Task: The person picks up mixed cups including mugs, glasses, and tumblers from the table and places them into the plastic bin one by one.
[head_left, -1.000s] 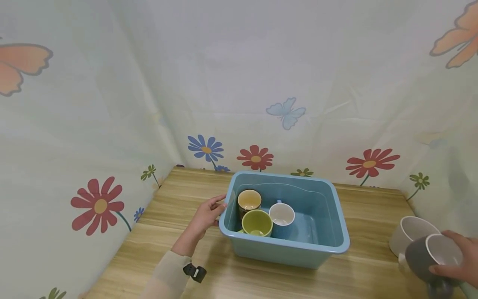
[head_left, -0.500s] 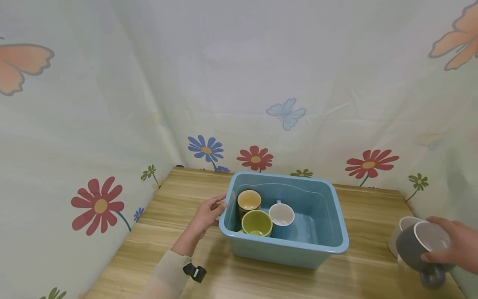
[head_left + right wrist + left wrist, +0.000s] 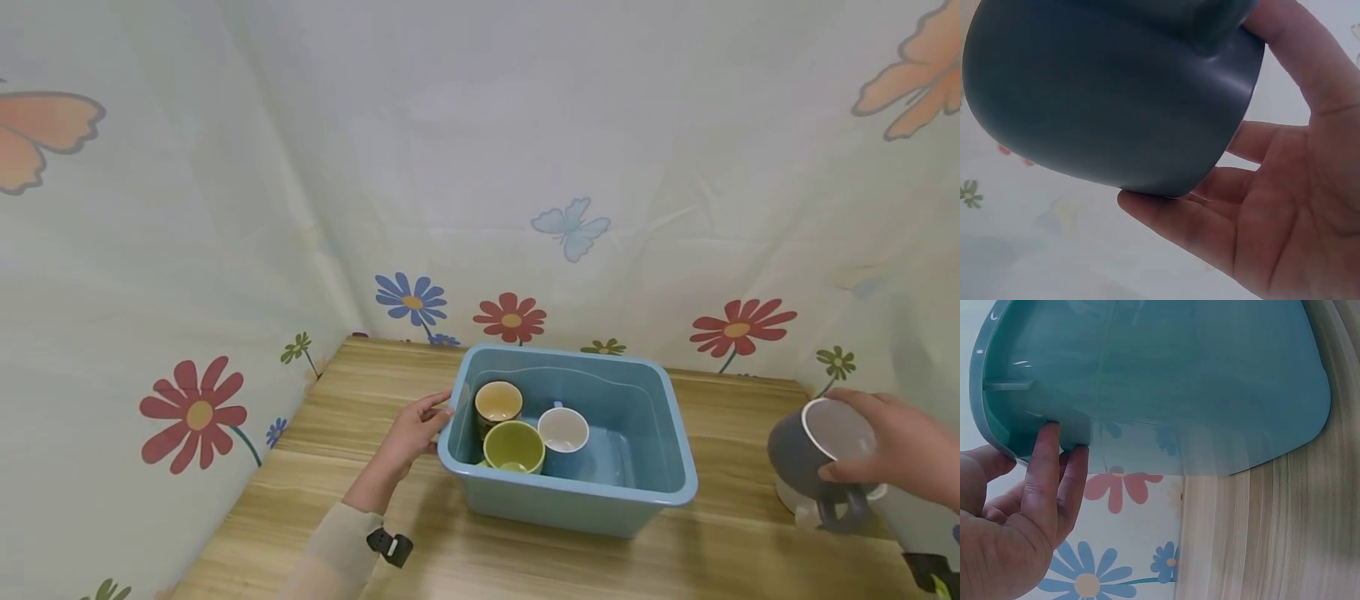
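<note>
A light blue plastic tub (image 3: 555,504) stands on the table. My left hand (image 3: 411,429) holds its left rim, thumb at the edge and fingers (image 3: 1040,478) against the wall just under the lip. At the right, my right hand (image 3: 892,446) grips a dark grey mug (image 3: 795,454) by its rim, thumb and fingers spread across the mouth. The mug (image 3: 1104,106) is tilted, its pale inside facing the palm and its handle low. Behind and below it, a white mug (image 3: 789,498) is mostly hidden.
Inside the tub, toward its left, stand a cream-lined mug (image 3: 498,402), a green mug (image 3: 513,450) and a white cup (image 3: 564,430) with a blue handle. Flower-printed curtains (image 3: 450,150) enclose the wooden table (image 3: 360,392) at the back and sides.
My right hand has carried the grey mug left and upward in the head view, so it now overlaps the white mug. My left hand and the tub stay in place.
</note>
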`<move>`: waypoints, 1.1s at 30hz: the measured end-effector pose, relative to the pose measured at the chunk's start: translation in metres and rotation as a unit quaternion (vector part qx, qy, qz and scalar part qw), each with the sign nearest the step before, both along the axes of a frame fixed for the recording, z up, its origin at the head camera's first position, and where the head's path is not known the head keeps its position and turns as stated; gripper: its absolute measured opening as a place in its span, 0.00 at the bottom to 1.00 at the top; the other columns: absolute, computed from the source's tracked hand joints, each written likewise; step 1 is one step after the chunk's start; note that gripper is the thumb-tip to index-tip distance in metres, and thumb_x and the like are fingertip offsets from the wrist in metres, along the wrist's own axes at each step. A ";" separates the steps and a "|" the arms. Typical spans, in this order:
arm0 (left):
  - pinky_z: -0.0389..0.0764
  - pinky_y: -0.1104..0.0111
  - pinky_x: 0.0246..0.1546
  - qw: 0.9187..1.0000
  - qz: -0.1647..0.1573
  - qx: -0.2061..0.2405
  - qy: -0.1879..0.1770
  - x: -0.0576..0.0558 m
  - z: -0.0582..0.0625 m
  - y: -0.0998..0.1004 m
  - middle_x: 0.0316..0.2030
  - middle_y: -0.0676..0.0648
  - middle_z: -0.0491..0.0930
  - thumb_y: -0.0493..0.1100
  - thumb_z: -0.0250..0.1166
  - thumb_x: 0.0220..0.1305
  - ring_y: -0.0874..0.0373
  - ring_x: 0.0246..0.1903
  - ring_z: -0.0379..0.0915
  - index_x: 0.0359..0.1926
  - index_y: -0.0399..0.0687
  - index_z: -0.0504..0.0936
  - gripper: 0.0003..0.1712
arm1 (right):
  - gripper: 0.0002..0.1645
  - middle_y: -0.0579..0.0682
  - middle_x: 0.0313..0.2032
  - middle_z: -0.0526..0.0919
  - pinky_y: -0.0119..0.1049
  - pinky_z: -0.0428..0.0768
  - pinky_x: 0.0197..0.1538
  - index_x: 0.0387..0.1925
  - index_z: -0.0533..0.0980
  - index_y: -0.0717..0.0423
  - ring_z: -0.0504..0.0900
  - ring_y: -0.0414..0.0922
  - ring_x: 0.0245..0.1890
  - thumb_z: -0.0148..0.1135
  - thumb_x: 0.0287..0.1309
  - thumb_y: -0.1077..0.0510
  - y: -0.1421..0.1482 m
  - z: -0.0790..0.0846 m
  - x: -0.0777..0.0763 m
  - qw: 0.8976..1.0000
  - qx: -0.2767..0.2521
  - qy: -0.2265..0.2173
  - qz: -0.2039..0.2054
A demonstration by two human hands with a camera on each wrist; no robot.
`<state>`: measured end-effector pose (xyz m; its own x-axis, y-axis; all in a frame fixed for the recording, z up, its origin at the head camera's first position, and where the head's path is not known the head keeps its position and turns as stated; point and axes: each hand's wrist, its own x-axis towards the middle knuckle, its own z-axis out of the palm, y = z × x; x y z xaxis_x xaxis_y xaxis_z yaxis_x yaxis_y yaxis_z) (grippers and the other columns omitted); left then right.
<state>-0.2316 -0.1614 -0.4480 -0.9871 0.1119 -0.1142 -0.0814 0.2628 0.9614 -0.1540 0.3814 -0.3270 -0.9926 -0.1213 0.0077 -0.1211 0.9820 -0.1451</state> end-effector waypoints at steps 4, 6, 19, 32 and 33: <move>0.90 0.52 0.42 1.000 0.000 -0.002 0.001 0.001 0.000 0.001 0.59 0.29 0.80 0.41 0.56 0.78 0.46 0.49 0.85 0.73 0.40 0.69 0.27 | 0.58 0.87 0.51 0.70 0.62 0.82 0.38 0.59 0.65 0.83 0.75 0.76 0.44 0.85 0.35 0.49 -0.008 0.012 -0.008 1.000 0.003 0.002 0.011; 0.90 0.52 0.41 1.000 -0.001 -0.003 0.003 0.001 0.000 0.001 0.59 0.29 0.80 0.42 0.56 0.78 0.45 0.49 0.85 0.73 0.40 0.69 0.27 | 0.60 0.87 0.54 0.69 0.64 0.82 0.40 0.61 0.65 0.81 0.74 0.77 0.47 0.86 0.35 0.47 -0.013 0.017 -0.013 1.000 0.004 -0.003 0.018; 0.91 0.58 0.38 1.000 0.000 0.015 0.001 -0.003 -0.005 0.002 0.59 0.28 0.80 0.40 0.56 0.77 0.49 0.46 0.85 0.73 0.39 0.69 0.27 | 0.58 0.74 0.51 0.81 0.57 0.84 0.38 0.66 0.67 0.67 0.82 0.65 0.43 0.86 0.35 0.49 -0.072 0.050 -0.040 0.995 -0.021 0.004 0.100; 0.91 0.57 0.38 1.000 0.005 0.018 0.000 -0.002 -0.003 0.002 0.58 0.29 0.81 0.40 0.56 0.78 0.49 0.46 0.85 0.72 0.39 0.70 0.26 | 0.55 0.73 0.56 0.79 0.58 0.88 0.42 0.66 0.69 0.70 0.81 0.66 0.49 0.86 0.38 0.51 -0.126 0.052 -0.064 0.991 -0.066 -0.021 0.114; 0.91 0.58 0.38 1.000 0.004 0.017 0.001 -0.002 -0.003 0.002 0.58 0.28 0.81 0.40 0.56 0.78 0.49 0.46 0.85 0.72 0.38 0.70 0.26 | 0.55 0.72 0.56 0.78 0.57 0.88 0.42 0.66 0.70 0.69 0.81 0.66 0.50 0.86 0.38 0.51 -0.129 0.050 -0.065 0.991 -0.067 -0.025 0.112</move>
<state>-0.2334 -0.1594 -0.4510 -0.9882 0.1084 -0.1086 -0.0816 0.2286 0.9701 -0.2193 0.2520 -0.2768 -0.9402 -0.3403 -0.0105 -0.3235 0.9026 -0.2839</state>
